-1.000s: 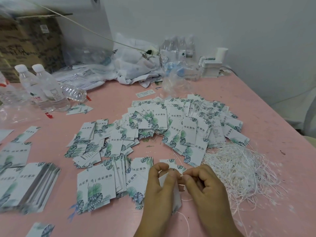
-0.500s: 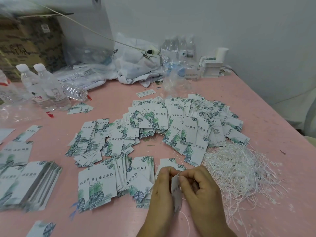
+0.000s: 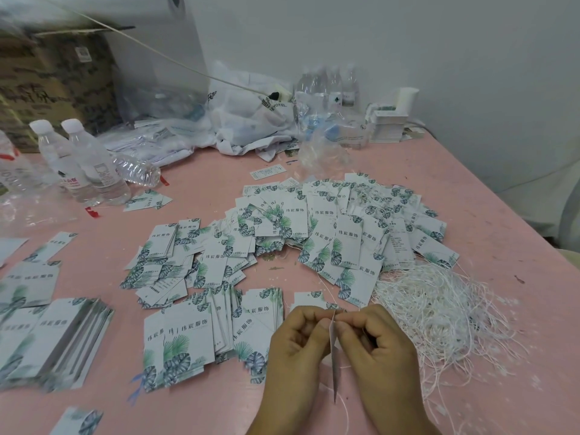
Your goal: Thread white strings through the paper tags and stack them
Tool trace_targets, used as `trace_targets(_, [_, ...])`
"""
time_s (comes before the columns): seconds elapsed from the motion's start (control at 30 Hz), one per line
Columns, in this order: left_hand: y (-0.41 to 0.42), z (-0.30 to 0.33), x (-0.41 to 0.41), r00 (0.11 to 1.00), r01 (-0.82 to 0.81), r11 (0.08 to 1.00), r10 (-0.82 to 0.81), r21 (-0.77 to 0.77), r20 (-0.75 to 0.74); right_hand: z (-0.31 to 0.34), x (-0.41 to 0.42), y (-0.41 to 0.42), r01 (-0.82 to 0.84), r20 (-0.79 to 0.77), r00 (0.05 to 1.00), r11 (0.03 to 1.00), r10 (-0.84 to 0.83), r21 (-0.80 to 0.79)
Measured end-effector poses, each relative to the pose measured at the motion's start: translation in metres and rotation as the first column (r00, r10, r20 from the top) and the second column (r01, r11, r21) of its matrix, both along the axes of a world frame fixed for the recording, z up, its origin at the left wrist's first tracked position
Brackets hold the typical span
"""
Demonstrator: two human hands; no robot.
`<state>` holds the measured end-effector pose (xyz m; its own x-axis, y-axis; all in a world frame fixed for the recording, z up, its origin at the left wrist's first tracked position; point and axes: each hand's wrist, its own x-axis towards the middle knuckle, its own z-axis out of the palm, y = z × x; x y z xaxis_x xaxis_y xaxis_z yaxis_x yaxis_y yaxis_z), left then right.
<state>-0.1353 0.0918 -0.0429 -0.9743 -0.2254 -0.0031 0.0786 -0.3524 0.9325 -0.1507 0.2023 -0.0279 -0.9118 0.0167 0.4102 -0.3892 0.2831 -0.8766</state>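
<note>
- Head view: left hand (image 3: 298, 350) & right hand (image 3: 376, 350) meet fingertip to fingertip over the pink surface (image 3: 502, 215), just left of the white string pile (image 3: 439, 312).
- Both grips clamped: each pinches top edge of one paper tag (image 3: 334, 365); tag hangs edge-on below the grips, btwn the hands.
- A thin string (image 3: 326, 290) runs up from the pinch; another trails below the tag.
- Loose tag heap (image 3: 314, 233) beyond the string pile's left side; stacked tags (image 3: 201, 334) further left.
- Vs 0.5 s ago: tag turned fully edge-on, hands a bit closer to camera.
</note>
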Motion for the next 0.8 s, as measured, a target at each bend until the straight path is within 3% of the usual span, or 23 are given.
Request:
trace_targets(0.1, [0.000,0.001,0.002,1.000,-0.022,0.996,0.021,-0.091,-0.012,0.004,0.000,-0.001,-0.008,0.019,1.000,1.000,0.009,-0.006])
trace_targets(0.2, [-0.002,0.003,0.003,0.995,-0.099,0.975,0.090,-0.198,-0.052,0.006,-0.003,0.005,-0.048,0.132,0.989,0.994,0.061,-0.100])
trace_targets(0.33, [-0.013,0.008,0.001,0.976,-0.211,0.946,0.191,-0.246,-0.102,0.008,-0.013,0.021,-0.032,0.346,0.918,0.908,0.192,-0.418])
trace_targets(0.4, [-0.018,0.006,0.000,0.974,-0.225,0.959,0.218,-0.171,-0.058,0.009,-0.019,0.026,0.023,0.401,0.873,0.798,0.278,-0.602])
trace_targets(0.5, [-0.025,0.008,-0.004,0.965,-0.261,0.965,0.260,-0.033,-0.022,0.012,-0.026,0.030,0.058,0.429,0.817,0.685,0.386,-0.727])
trace_targets(0.67, [-0.036,0.019,-0.010,0.975,-0.219,0.902,0.221,0.371,0.039,0.014,-0.030,0.033,0.042,0.439,0.770,0.650,0.463,-0.759])
trace_targets(0.8, [-0.041,0.022,-0.012,0.979,-0.198,0.854,0.199,0.481,0.050,0.016,-0.029,0.032,0.030,0.433,0.729,0.607,0.530,-0.794])
